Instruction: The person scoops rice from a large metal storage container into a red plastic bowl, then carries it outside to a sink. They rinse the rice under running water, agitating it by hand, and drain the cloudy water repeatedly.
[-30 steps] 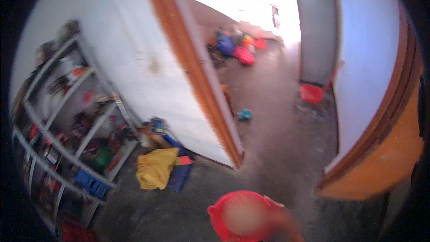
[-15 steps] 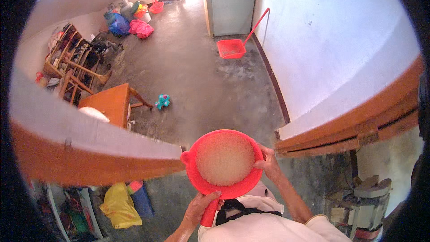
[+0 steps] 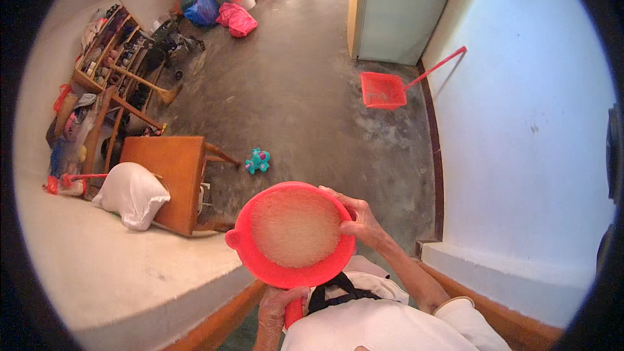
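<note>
Sieve axis: the red plastic sieve (image 3: 292,234) has its long line running from the small tab lug on the rim, on the side towards the wooden table (image 3: 170,179), to the handle at the near edge, hidden in the left hand; the handle points down and back to the person's body.
Sieve facing: held roughly level, open mouth up to the camera.
Sieve look: round, bright red rim and wall, shallow; filled almost rim to rim with pale beige fine grain (image 3: 296,227), flat-topped, evenly spread.
Sieve place: in the air in front of the person's chest, right of the wooden table and nearer the person than the small teal toy (image 3: 258,160) on the floor.
Left hand (image 3: 278,302): comes up from below, fingers curled shut round the handle stub under the near rim; knuckles face up.
Right hand (image 3: 361,220): on the rim's far side from the table, thumb over the top edge, fingers wrapped under and outside the wall, pinching the rim; forearm slants back to a rolled white sleeve.
Beyond the table: white sack (image 3: 132,193) leaning on it; red long-handled dustpan (image 3: 383,89) well apart, by the pale wall.
</note>
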`<action>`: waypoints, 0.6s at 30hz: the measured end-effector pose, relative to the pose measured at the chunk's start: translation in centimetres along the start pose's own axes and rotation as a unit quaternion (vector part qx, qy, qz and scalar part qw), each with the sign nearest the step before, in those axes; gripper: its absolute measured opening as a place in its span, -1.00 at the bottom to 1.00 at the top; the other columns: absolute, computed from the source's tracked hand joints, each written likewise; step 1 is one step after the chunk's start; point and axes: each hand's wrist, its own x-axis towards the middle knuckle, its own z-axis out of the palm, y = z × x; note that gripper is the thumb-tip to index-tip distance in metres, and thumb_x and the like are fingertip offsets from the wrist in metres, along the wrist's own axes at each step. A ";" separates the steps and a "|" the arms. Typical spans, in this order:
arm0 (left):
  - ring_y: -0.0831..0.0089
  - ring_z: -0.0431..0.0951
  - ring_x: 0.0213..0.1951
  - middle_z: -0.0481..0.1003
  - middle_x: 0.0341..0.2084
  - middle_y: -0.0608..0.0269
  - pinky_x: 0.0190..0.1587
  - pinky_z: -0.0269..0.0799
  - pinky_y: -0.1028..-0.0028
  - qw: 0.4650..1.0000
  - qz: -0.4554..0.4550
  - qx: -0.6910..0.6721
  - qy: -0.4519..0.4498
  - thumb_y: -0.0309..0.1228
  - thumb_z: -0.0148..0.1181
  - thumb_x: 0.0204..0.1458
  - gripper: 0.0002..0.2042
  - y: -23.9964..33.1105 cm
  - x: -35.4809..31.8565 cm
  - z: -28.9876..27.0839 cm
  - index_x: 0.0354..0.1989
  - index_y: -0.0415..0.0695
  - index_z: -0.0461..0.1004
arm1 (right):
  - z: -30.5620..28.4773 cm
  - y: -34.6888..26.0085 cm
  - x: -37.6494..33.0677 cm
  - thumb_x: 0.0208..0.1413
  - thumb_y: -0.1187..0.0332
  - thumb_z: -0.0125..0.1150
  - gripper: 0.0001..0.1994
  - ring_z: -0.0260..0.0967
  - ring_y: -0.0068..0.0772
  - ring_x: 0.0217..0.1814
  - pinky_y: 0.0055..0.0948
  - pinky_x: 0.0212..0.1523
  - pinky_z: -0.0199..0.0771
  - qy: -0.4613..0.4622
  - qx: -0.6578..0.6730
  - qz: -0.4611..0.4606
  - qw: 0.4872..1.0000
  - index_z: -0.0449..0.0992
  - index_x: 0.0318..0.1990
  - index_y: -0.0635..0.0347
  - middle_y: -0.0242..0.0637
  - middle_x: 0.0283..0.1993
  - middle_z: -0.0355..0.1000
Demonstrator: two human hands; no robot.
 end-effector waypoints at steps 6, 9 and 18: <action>0.42 0.47 -0.56 0.46 -0.56 0.19 -0.54 0.38 0.49 0.996 -0.033 0.050 -0.071 -0.52 0.36 -0.35 -0.51 11.7 12.6 2.1 -0.13 -0.24 0.38 | -5.5 -3.1 12.1 -0.27 0.53 0.12 -0.24 0.12 -0.45 0.29 -0.38 0.31 0.04 0.058 -0.011 -0.020 0.998 0.15 0.27 0.33 -0.23 0.31 0.13; 0.44 0.48 -0.53 0.47 -0.50 0.20 -0.50 0.39 0.51 0.990 0.066 0.110 -0.067 -0.50 0.38 -0.36 -0.45 18.3 18.2 4.9 -0.07 -0.23 0.35 | -8.5 -5.2 17.2 -0.25 0.47 0.19 -0.23 0.12 -0.45 0.29 -0.38 0.30 0.05 0.099 -0.030 -0.035 0.994 0.14 0.27 0.33 -0.23 0.31 0.14; 0.53 0.45 -0.51 0.47 -0.44 0.26 -0.47 0.36 0.55 0.980 -0.074 0.151 -0.109 -0.51 0.37 -0.27 -0.49 33.5 34.9 11.3 -0.06 -0.23 0.35 | -19.7 -8.4 34.2 -0.21 0.47 0.20 -0.27 0.22 -0.47 0.19 -0.42 0.23 0.15 0.181 -0.011 -0.060 0.982 0.17 0.25 0.37 -0.21 0.23 0.25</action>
